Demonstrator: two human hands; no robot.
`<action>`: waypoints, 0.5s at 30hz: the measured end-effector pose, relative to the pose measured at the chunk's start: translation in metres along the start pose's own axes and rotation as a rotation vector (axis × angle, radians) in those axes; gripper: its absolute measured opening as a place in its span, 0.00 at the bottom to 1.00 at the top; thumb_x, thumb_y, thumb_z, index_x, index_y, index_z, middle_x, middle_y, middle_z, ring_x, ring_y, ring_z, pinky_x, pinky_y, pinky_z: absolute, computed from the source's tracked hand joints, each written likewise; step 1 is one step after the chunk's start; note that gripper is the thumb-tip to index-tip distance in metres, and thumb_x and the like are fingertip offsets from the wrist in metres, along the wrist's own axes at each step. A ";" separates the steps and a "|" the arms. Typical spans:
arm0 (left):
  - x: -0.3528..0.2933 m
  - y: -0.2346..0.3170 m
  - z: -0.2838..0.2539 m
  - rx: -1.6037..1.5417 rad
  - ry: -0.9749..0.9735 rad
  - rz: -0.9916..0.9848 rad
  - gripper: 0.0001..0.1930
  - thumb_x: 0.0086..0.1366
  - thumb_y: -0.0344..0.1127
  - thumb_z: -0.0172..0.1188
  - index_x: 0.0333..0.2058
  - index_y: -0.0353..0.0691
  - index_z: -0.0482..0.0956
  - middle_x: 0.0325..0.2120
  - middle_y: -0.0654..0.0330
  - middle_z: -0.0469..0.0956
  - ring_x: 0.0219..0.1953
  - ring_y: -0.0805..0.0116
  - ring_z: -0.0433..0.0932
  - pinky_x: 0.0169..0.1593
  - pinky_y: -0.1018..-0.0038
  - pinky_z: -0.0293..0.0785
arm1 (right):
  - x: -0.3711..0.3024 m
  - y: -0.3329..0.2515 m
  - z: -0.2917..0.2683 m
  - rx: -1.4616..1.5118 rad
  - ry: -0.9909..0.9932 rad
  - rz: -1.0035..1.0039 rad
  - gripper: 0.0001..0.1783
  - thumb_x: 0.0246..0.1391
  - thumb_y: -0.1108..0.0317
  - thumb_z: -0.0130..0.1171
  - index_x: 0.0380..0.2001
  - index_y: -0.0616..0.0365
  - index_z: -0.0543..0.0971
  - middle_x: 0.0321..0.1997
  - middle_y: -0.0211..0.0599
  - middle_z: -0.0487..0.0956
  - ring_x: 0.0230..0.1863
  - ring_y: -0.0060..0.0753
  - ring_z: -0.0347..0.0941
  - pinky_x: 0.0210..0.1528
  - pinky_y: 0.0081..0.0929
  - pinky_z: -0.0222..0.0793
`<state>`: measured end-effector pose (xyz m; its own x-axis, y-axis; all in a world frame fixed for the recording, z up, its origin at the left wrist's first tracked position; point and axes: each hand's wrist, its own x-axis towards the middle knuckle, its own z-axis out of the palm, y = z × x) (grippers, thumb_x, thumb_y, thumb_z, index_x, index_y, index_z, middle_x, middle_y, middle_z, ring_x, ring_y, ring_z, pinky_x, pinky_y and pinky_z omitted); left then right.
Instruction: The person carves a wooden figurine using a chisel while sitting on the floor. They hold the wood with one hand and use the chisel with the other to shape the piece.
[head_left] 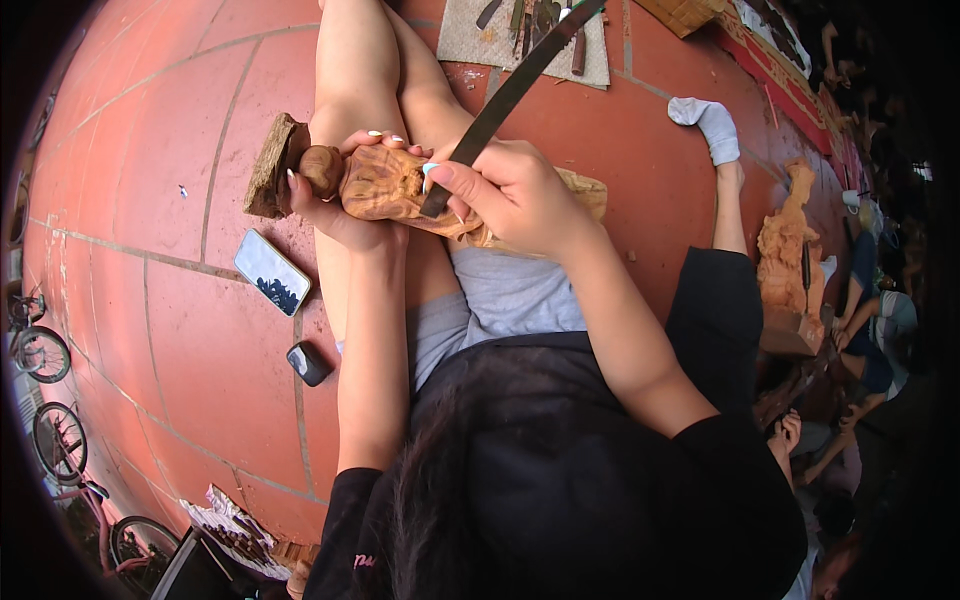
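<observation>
A carved wooden figure (378, 187) lies across my lap, its round head toward the left and a rough, bark-like slab behind the head. My left hand (350, 212) is wrapped round the figure near its neck, thumb beside the head and fingers over the far side. My right hand (520, 195) grips a long, flat, dark strip tool (510, 95) between thumb and fingers. The tool's lower end touches or nearly touches the middle of the figure; its other end reaches up to the top of the view. The figure's lower part is partly hidden under my right hand.
On the red tiled floor (200, 330), a phone (272, 272) and a small black case (309, 363) lie left of my legs. Several hand tools rest on a pale mat (470, 45) ahead. To the right are a person's socked foot (712, 128) and a larger wood carving (790, 260).
</observation>
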<state>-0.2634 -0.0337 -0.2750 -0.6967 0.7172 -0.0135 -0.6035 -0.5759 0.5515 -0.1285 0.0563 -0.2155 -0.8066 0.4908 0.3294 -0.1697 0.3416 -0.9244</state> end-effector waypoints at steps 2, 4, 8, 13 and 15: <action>0.001 -0.004 -0.002 -0.056 -0.027 -0.014 0.45 0.55 0.78 0.40 0.38 0.33 0.77 0.31 0.47 0.77 0.35 0.47 0.77 0.44 0.56 0.76 | -0.001 0.002 -0.002 0.238 0.029 0.104 0.11 0.62 0.66 0.57 0.33 0.66 0.79 0.19 0.32 0.75 0.20 0.22 0.69 0.23 0.22 0.64; 0.009 -0.006 -0.008 -0.065 -0.030 -0.020 0.46 0.54 0.79 0.40 0.38 0.33 0.77 0.31 0.47 0.77 0.35 0.47 0.77 0.44 0.55 0.76 | 0.005 0.006 -0.009 0.392 0.090 0.181 0.12 0.65 0.66 0.52 0.38 0.65 0.78 0.23 0.26 0.74 0.20 0.12 0.66 0.21 0.11 0.60; 0.030 -0.009 -0.028 -0.159 -0.087 -0.053 0.46 0.52 0.80 0.42 0.38 0.34 0.77 0.32 0.48 0.76 0.36 0.47 0.76 0.45 0.53 0.75 | 0.026 0.021 -0.012 0.403 0.413 0.147 0.10 0.64 0.67 0.54 0.41 0.63 0.78 0.18 0.20 0.69 0.17 0.08 0.60 0.19 0.10 0.55; 0.063 -0.013 -0.057 -0.165 -0.084 -0.053 0.48 0.51 0.82 0.41 0.38 0.34 0.76 0.32 0.48 0.76 0.36 0.46 0.77 0.45 0.53 0.75 | 0.047 0.058 -0.003 0.472 0.362 0.229 0.09 0.59 0.68 0.61 0.38 0.62 0.79 0.18 0.23 0.72 0.16 0.09 0.63 0.17 0.11 0.56; 0.070 -0.019 -0.071 -0.154 -0.109 -0.061 0.49 0.51 0.83 0.40 0.38 0.34 0.76 0.32 0.48 0.76 0.35 0.46 0.77 0.45 0.53 0.75 | 0.053 0.072 -0.007 0.456 0.308 0.292 0.08 0.57 0.69 0.63 0.37 0.62 0.80 0.19 0.24 0.73 0.16 0.09 0.65 0.17 0.12 0.59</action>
<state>-0.3282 -0.0006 -0.3453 -0.6163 0.7858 0.0517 -0.7011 -0.5774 0.4183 -0.1799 0.1127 -0.2629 -0.6672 0.7443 0.0277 -0.2462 -0.1852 -0.9514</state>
